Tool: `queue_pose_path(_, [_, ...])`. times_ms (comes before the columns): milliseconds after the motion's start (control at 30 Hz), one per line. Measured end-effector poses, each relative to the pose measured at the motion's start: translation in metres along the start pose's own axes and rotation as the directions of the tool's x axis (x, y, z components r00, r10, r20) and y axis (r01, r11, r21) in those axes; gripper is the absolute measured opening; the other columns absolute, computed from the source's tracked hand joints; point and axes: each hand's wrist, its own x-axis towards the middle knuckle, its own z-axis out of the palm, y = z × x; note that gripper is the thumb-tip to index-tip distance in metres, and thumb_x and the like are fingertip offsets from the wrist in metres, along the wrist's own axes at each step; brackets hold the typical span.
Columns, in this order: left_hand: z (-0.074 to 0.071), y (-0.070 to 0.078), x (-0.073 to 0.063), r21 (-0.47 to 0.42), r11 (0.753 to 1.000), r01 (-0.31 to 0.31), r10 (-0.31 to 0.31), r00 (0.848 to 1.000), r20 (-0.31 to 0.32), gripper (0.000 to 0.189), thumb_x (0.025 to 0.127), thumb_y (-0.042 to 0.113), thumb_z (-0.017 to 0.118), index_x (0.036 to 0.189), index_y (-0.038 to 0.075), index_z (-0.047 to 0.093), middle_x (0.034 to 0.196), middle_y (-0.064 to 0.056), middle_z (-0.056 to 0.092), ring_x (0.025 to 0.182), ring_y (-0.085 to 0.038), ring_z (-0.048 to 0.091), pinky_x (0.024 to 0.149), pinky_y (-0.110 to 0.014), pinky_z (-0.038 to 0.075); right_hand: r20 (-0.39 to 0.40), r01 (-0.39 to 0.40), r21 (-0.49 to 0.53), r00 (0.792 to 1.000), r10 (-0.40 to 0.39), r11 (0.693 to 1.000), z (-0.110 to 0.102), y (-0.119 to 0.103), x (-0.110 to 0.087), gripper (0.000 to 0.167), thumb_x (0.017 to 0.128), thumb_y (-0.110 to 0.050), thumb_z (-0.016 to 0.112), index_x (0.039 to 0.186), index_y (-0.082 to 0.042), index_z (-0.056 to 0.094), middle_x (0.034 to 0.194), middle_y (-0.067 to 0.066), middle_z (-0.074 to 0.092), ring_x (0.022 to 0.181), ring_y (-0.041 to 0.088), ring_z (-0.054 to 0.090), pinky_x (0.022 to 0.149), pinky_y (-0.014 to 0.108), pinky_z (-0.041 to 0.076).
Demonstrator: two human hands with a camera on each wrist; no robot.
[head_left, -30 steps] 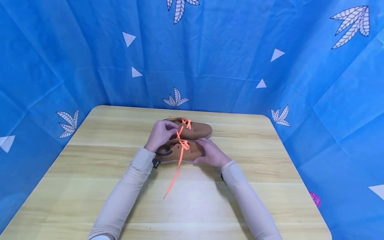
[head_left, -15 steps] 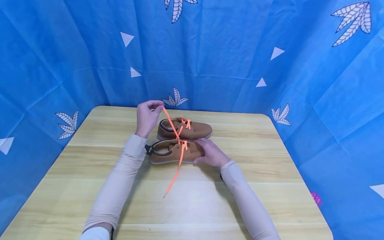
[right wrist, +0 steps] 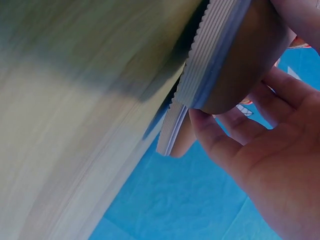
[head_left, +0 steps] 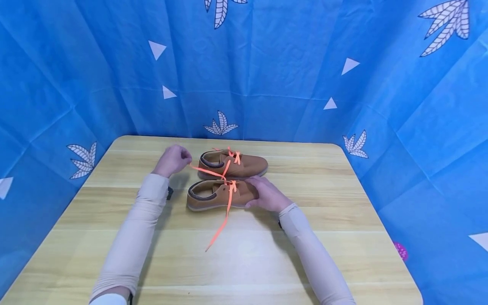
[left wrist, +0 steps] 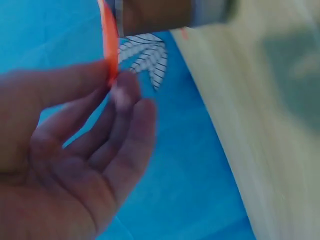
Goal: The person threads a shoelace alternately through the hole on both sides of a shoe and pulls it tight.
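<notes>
Two brown shoes lie side by side, toes to the right. My left hand (head_left: pixel 173 160) is left of the heels and pinches one end of the near shoe's orange shoelace (head_left: pixel 207 171), drawn out across the far shoe's heel side. In the left wrist view, thumb and fingertip grip the shoelace (left wrist: pixel 109 42). The lace's other end trails over the table toward me. My right hand (head_left: pixel 268 195) grips the toe of the near shoe (head_left: pixel 213 198), thumb on its near side; the right wrist view shows this toe (right wrist: pixel 245 60) within the hand. Beyond stands the far shoe (head_left: pixel 249 165), its orange laces crossed.
A light wooden table (head_left: pixel 152 254) carries the shoes, which stand toward its back edge. Blue cloth (head_left: pixel 282 59) with white leaf and triangle prints hangs around the back and both sides.
The left hand took the lace end up and leftward from over the shoes, then lowered it to the left, stretching it out. A loop at the near shoe's knot came loose. The right hand stayed.
</notes>
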Motion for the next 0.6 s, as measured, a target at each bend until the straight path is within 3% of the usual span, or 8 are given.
queue_pose_path(67, [0.003, -0.005, -0.005, 0.062, 0.998, 0.011, -0.017, 0.996, 0.089, 0.023, 0.098, 0.008, 0.064, 0.113, -0.007, 0.072, 0.113, -0.027, 0.072, 0.101, -0.039, 0.068, 0.09, -0.05, 0.056, 0.0, -0.003, 0.002, 1.0, 0.003, 1.0, 0.0, 0.0, -0.001, 0.092, 0.075, -0.031, 0.093, 0.151, -0.002, 0.049, 0.156, 0.017, 0.051, 0.146, 0.036, 0.046, 0.126, 0.046, 0.033])
queue_pose_path(133, [0.006, -0.004, -0.01, 0.116, 0.993, -0.005, -0.01, 0.992, 0.13, 0.027, 0.099, 0.011, 0.063, 0.119, -0.007, 0.069, 0.115, -0.027, 0.072, 0.104, -0.039, 0.068, 0.092, -0.052, 0.055, 0.001, -0.002, -0.001, 1.0, 0.002, 1.0, 0.001, 0.001, -0.002, 0.092, 0.075, -0.031, 0.093, 0.151, -0.002, 0.049, 0.155, 0.017, 0.052, 0.146, 0.036, 0.047, 0.126, 0.046, 0.033])
queue_pose_path(233, [0.011, 0.009, -0.015, 0.129, 0.987, -0.099, 0.081, 0.987, 0.139, 0.031, 0.1, 0.012, 0.064, 0.125, -0.005, 0.067, 0.117, -0.025, 0.071, 0.107, -0.038, 0.069, 0.095, -0.054, 0.056, 0.001, 0.005, -0.003, 1.0, -0.005, 1.0, 0.001, 0.001, -0.003, 0.091, 0.076, -0.031, 0.093, 0.15, -0.001, 0.05, 0.154, 0.017, 0.053, 0.145, 0.035, 0.048, 0.125, 0.046, 0.034])
queue_pose_path(300, [0.016, 0.023, -0.015, 0.095, 0.972, -0.214, 0.197, 0.967, 0.159, 0.03, 0.1, 0.011, 0.064, 0.127, -0.003, 0.068, 0.12, -0.022, 0.072, 0.11, -0.036, 0.069, 0.098, -0.053, 0.056, 0.0, 0.012, -0.004, 1.0, -0.012, 1.0, 0.001, 0.002, -0.003, 0.09, 0.076, -0.03, 0.093, 0.149, -0.001, 0.05, 0.153, 0.017, 0.053, 0.145, 0.035, 0.048, 0.125, 0.046, 0.035])
queue_pose_path(333, [0.019, 0.032, -0.014, 0.066, 0.956, -0.285, 0.269, 0.946, 0.18, 0.028, 0.1, 0.009, 0.065, 0.126, -0.001, 0.069, 0.12, -0.019, 0.072, 0.11, -0.034, 0.07, 0.098, -0.052, 0.056, 0.0, 0.012, -0.003, 1.0, -0.012, 1.0, 0.001, 0.002, -0.003, 0.09, 0.076, -0.03, 0.093, 0.15, -0.002, 0.05, 0.153, 0.017, 0.053, 0.145, 0.035, 0.048, 0.125, 0.046, 0.035])
queue_pose_path(400, [0.027, 0.046, -0.011, 0.006, 0.909, -0.417, 0.404, 0.884, 0.236, 0.025, 0.1, 0.006, 0.065, 0.124, 0.002, 0.072, 0.12, -0.016, 0.073, 0.11, -0.03, 0.069, 0.1, -0.049, 0.057, -0.005, 0.016, -0.003, 1.0, -0.016, 1.0, 0.0, 0.003, -0.002, 0.09, 0.075, -0.029, 0.093, 0.15, -0.001, 0.05, 0.154, 0.017, 0.053, 0.145, 0.034, 0.048, 0.125, 0.045, 0.035])
queue_pose_path(500, [0.038, 0.059, -0.006, -0.033, 0.838, -0.545, 0.527, 0.792, 0.309, 0.02, 0.098, 0.003, 0.067, 0.117, 0.005, 0.075, 0.114, -0.012, 0.076, 0.106, -0.024, 0.07, 0.098, -0.044, 0.058, -0.01, 0.029, 0.004, 1.0, -0.029, 1.0, -0.001, 0.003, -0.001, 0.09, 0.076, -0.028, 0.093, 0.15, -0.004, 0.05, 0.154, 0.015, 0.053, 0.144, 0.033, 0.049, 0.125, 0.044, 0.036])
queue_pose_path(600, [0.046, 0.06, -0.003, -0.024, 0.82, -0.572, 0.541, 0.76, 0.361, 0.016, 0.096, 0.003, 0.07, 0.11, 0.005, 0.078, 0.104, -0.007, 0.078, 0.098, -0.02, 0.071, 0.093, -0.04, 0.06, -0.008, 0.047, 0.012, 0.999, -0.047, 0.999, -0.001, 0.002, 0.0, 0.088, 0.076, -0.028, 0.093, 0.151, -0.006, 0.05, 0.153, 0.013, 0.054, 0.143, 0.032, 0.05, 0.124, 0.044, 0.037])
